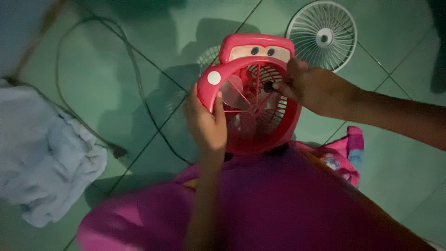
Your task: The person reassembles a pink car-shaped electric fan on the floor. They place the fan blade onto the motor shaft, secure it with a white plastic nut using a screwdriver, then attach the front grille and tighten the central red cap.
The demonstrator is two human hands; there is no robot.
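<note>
green floor tiles carry the detached white grille at far right, while the left hand clasps the red fan housing rim at centre and right hand fingertips pinch the dark hub knob, blades yet unremoved.

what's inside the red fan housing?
Inside the red fan housing: pale translucent blades and a rear grille. Right hand pinches the dark hub. Motor is hidden.

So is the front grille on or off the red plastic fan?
Off. The round white grille lies on the green tiled floor, apart from the red plastic fan, whose blades are exposed.
</note>
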